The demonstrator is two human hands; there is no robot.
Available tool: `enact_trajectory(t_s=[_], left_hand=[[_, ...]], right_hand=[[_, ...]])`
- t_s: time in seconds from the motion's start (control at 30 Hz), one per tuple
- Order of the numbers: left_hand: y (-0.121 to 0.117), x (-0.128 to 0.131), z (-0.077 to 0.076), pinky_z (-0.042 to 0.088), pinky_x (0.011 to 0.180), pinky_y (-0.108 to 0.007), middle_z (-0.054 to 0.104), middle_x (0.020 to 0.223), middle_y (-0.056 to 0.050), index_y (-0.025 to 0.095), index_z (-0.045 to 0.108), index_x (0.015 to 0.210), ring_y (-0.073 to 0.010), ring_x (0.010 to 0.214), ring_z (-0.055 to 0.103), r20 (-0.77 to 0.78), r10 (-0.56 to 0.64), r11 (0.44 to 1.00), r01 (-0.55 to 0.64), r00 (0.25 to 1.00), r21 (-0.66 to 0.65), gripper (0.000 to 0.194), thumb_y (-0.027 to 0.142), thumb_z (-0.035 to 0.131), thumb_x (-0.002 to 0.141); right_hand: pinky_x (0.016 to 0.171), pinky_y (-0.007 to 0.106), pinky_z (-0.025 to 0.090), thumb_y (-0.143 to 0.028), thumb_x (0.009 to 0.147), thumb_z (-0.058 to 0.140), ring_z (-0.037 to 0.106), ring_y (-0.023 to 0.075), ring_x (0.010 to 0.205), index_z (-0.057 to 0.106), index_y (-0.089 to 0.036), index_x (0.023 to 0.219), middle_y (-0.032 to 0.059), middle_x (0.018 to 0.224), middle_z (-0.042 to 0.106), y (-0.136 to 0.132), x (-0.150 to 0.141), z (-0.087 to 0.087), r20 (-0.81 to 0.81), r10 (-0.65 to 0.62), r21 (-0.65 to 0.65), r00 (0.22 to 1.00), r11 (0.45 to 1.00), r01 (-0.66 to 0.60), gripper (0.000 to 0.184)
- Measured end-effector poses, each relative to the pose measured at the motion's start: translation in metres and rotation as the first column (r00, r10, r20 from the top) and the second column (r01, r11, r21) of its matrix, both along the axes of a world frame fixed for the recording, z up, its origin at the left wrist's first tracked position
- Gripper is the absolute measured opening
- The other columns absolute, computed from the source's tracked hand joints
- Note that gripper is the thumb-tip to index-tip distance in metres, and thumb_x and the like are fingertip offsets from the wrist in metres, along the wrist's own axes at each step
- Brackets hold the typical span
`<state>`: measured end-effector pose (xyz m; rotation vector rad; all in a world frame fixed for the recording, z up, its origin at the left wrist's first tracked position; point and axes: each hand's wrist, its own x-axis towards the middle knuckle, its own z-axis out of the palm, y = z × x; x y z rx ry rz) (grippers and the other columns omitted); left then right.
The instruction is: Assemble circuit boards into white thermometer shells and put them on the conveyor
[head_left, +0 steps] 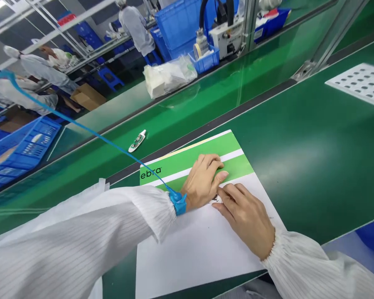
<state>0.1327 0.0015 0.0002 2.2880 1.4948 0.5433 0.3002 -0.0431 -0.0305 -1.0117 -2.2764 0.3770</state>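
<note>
I have the white striped sleeves (pixel 81 224) reaching in from the bottom of my view. The left hand (pixel 201 180), a blue wrist strap (pixel 177 203) at its cuff, lies on the green band of a white-and-green printed sheet (pixel 187 249), fingers curled. The right hand (pixel 244 218) sits just beside it, its fingertips (pixel 224 191) meeting the sheet at a small dark mark too small for me to read. I cannot tell whether either hand is gripping anything or only pressing down. The sheet lies on the green counter (pixel 302 133). Past its far edge, a small circuit board in a white casing (pixel 137 141) lies well clear of both hands. A blue cord (pixel 81 122) runs left from the strap, over a blue crate (pixel 28 151). Farther off, I see a white perforated tray (pixel 358 85), a plastic bag (pixel 170 77) and co-workers in white suits (pixel 135 31).
</note>
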Motion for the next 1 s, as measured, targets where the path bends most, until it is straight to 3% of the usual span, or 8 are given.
enact_trajectory(t_s=[0.17, 0.27, 0.43, 0.6, 0.73, 0.8, 0.9, 1.0], left_hand=[[-0.001, -0.002, 0.016, 0.042, 0.096, -0.041, 0.057, 0.112, -0.012, 0.016, 0.055, 0.103, -0.0215, 0.104, 0.048, 0.113, -0.048, 0.995, 0.037, 0.992, 0.096, 0.023, 0.027, 0.035, 0.101], [-0.001, -0.001, 0.006, 0.044, 0.092, -0.041, 0.056, 0.106, -0.012, 0.017, 0.054, 0.096, -0.0219, 0.099, 0.049, 0.119, -0.045, 0.993, 0.032, 0.992, 0.110, 0.026, 0.030, 0.032, 0.101], [-0.009, 0.010, -0.014, 0.044, 0.090, -0.038, 0.057, 0.104, -0.009, 0.018, 0.053, 0.095, -0.0211, 0.098, 0.050, 0.062, 0.181, 0.981, -0.185, 0.981, 0.056, 0.031, 0.035, 0.028, 0.103], [-0.009, 0.010, -0.011, 0.045, 0.087, -0.033, 0.059, 0.102, -0.005, 0.019, 0.055, 0.093, -0.0182, 0.095, 0.052, -0.103, 0.398, 0.917, -0.394, 0.911, 0.062, 0.036, 0.038, 0.027, 0.103], [0.031, -0.040, 0.004, 0.045, 0.091, -0.033, 0.062, 0.108, -0.005, 0.020, 0.060, 0.096, -0.0196, 0.103, 0.053, -0.265, 0.470, 0.880, -0.469, 0.842, 0.071, 0.023, 0.035, 0.043, 0.099], [0.057, -0.080, 0.012, 0.043, 0.095, -0.039, 0.060, 0.115, -0.012, 0.016, 0.061, 0.099, -0.0257, 0.111, 0.051, -0.309, 0.586, 0.804, -0.586, 0.749, 0.103, 0.018, 0.028, 0.049, 0.095], [0.087, -0.132, 0.014, 0.042, 0.097, -0.049, 0.053, 0.126, -0.025, 0.006, 0.054, 0.117, -0.0364, 0.121, 0.046, -0.364, 0.723, 0.664, -0.736, 0.587, 0.132, 0.034, 0.028, 0.053, 0.091], [0.100, -0.159, 0.008, 0.041, 0.098, -0.052, 0.051, 0.128, -0.029, 0.002, 0.051, 0.119, -0.0398, 0.125, 0.044, -0.414, 0.740, 0.622, -0.773, 0.530, 0.122, 0.037, 0.028, 0.049, 0.093]], right_hand=[[0.070, 0.033, 0.044, -0.020, 0.094, 0.059, 0.049, 0.0175, 0.082, 0.062, -0.006, 0.114, 0.0066, 0.094, 0.061, -0.002, -0.002, 0.022, -0.033, 0.018, -0.041, 0.999, 0.999, -0.020, 0.025], [0.068, 0.035, 0.043, -0.025, 0.095, 0.057, 0.049, 0.0190, 0.080, 0.062, -0.007, 0.113, 0.0070, 0.090, 0.059, -0.005, 0.000, 0.016, 0.048, -0.022, -0.004, 0.999, 1.000, 0.022, 0.026], [0.071, 0.038, 0.045, -0.033, 0.095, 0.055, 0.052, 0.0235, 0.086, 0.061, -0.011, 0.118, 0.0090, 0.096, 0.058, -0.002, 0.004, 0.000, 0.146, -0.024, -0.004, 0.989, 1.000, 0.025, 0.032], [0.069, 0.039, 0.047, -0.037, 0.096, 0.052, 0.051, 0.0242, 0.083, 0.063, -0.013, 0.115, 0.0094, 0.095, 0.057, 0.009, 0.003, 0.001, 0.187, -0.022, 0.045, 0.982, 0.999, 0.013, 0.032], [0.068, 0.040, 0.048, -0.034, 0.095, 0.055, 0.051, 0.0235, 0.081, 0.061, -0.016, 0.116, 0.0082, 0.094, 0.056, 0.013, 0.005, -0.002, 0.173, 0.031, 0.015, 0.984, 0.999, -0.034, 0.029], [0.068, 0.039, 0.048, -0.031, 0.093, 0.057, 0.051, 0.0240, 0.084, 0.058, -0.017, 0.121, 0.0085, 0.097, 0.056, 0.014, 0.008, -0.003, 0.161, 0.052, -0.026, 0.986, 0.998, -0.048, 0.031], [0.071, 0.039, 0.050, -0.027, 0.094, 0.056, 0.052, 0.0248, 0.090, 0.052, -0.019, 0.130, 0.0094, 0.104, 0.056, 0.014, 0.013, -0.001, 0.141, 0.079, -0.110, 0.987, 0.992, -0.064, 0.037], [0.077, 0.040, 0.051, -0.023, 0.095, 0.053, 0.052, 0.0248, 0.097, 0.048, -0.022, 0.134, 0.0093, 0.110, 0.056, 0.014, 0.018, 0.002, 0.137, 0.088, -0.192, 0.987, 0.980, -0.061, 0.039]])
